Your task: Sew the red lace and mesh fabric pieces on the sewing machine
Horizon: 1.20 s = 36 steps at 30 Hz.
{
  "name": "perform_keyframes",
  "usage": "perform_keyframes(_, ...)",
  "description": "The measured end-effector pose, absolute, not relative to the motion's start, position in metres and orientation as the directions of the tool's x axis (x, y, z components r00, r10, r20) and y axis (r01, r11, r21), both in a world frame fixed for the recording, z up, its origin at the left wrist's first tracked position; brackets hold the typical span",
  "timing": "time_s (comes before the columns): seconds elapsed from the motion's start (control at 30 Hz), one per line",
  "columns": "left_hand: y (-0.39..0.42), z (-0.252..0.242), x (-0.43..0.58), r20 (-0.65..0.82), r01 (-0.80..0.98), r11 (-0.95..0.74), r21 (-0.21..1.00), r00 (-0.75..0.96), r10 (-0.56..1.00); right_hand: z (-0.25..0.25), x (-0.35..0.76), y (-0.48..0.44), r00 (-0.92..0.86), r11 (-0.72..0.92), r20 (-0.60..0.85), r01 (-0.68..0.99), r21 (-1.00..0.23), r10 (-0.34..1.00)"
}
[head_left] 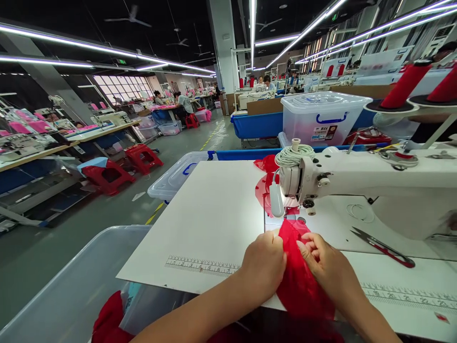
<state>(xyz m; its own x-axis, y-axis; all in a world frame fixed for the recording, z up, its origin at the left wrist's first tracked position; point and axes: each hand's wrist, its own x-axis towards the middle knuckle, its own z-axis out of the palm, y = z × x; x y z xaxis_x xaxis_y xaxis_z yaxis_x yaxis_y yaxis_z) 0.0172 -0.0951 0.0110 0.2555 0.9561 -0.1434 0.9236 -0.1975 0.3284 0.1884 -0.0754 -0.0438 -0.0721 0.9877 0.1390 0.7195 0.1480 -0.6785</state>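
A piece of red fabric (300,281) lies in front of the sewing machine (357,171) and hangs over the table's front edge. My left hand (266,262) is closed on the fabric's left side, its fingers curled. On the other side, my right hand (324,262) pinches the fabric between thumb and fingers. The far end of the cloth reaches the area beneath the machine's needle. More sheer red fabric (264,190) is bunched behind the machine head. Thread snips (383,247) with a red and black handle lie to the right of my right hand.
The white table (214,209) carries printed rulers along its front. A clear plastic bin (82,271) with red cloth stands at lower left. Red thread cones (407,85) stand at right. A lidded clear box (321,114) is behind the machine. Red stools (107,176) stand across the aisle.
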Motion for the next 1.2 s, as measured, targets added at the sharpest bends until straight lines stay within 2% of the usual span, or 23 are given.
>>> perform_keyframes(0.13, -0.08, 0.002, 0.025, -0.131, 0.925, -0.139, 0.355, 0.197, 0.972, -0.045, 0.182, -0.074, -0.097, 0.227, 0.23, 0.724, -0.651, 0.968)
perform_keyframes(0.27, -0.075, -0.01, 0.026, -0.153, 0.941, -0.13, 0.311, 0.185, 0.971, -0.039, 0.173, -0.073, -0.138, 0.382, 0.376, 0.579, -0.72, 0.917)
perform_keyframes(0.37, -0.077, -0.014, 0.027, -0.139, 0.946, -0.141, 0.291, 0.188, 0.972, -0.037, 0.165, -0.068, -0.209, 0.381, 0.319, 0.454, -0.806, 0.924)
perform_keyframes(0.47, -0.077, -0.018, 0.027, -0.114, 0.951, -0.118, 0.286, 0.156, 0.981, -0.042, 0.163, -0.057, -0.267, 0.336, 0.23, 0.483, -0.808, 0.936)
perform_keyframes(0.6, -0.073, -0.024, 0.019, -0.071, 0.936, -0.077, 0.344, 0.108, 0.992, -0.051, 0.169, -0.043, -0.302, 0.376, 0.244, 0.541, -0.752, 0.922)
perform_keyframes(0.7, -0.071, -0.026, 0.01, -0.051, 0.914, -0.079, 0.398, 0.108, 0.993, -0.057, 0.174, -0.039, -0.331, 0.46, 0.322, 0.579, -0.673, 0.887)
perform_keyframes(0.8, -0.068, -0.022, 0.003, -0.026, 0.881, -0.122, 0.457, 0.15, 0.988, -0.06, 0.18, -0.038, -0.44, 0.583, 0.386, 0.666, -0.465, 0.811)
perform_keyframes(0.87, -0.063, -0.018, -0.001, 0.004, 0.87, -0.179, 0.459, 0.199, 0.98, -0.059, 0.185, -0.037, -0.523, 0.617, 0.332, 0.715, -0.33, 0.785)
perform_keyframes(0.93, -0.056, -0.013, -0.006, 0.024, 0.89, -0.214, 0.404, 0.223, 0.975, -0.058, 0.19, -0.036, -0.565, 0.629, 0.286, 0.738, -0.244, 0.774)
perform_keyframes(1.03, -0.046, -0.008, -0.009, 0.057, 0.928, -0.189, 0.321, 0.18, 0.982, -0.059, 0.194, -0.033, -0.578, 0.655, 0.334, 0.729, -0.199, 0.745)
perform_keyframes(1.1, -0.042, -0.006, -0.006, 0.097, 0.938, -0.162, 0.306, 0.139, 0.986, -0.061, 0.194, -0.032, -0.571, 0.666, 0.376, 0.718, -0.202, 0.73)
perform_keyframes(1.13, -0.042, -0.006, -0.003, 0.119, 0.932, -0.192, 0.307, 0.162, 0.98, -0.062, 0.195, -0.031, -0.567, 0.67, 0.39, 0.713, -0.209, 0.725)
perform_keyframes(1.2, -0.043, -0.011, 0.006, 0.156, 0.88, -0.349, 0.324, 0.314, 0.937, -0.064, 0.195, -0.03, -0.565, 0.677, 0.405, 0.702, -0.221, 0.719)
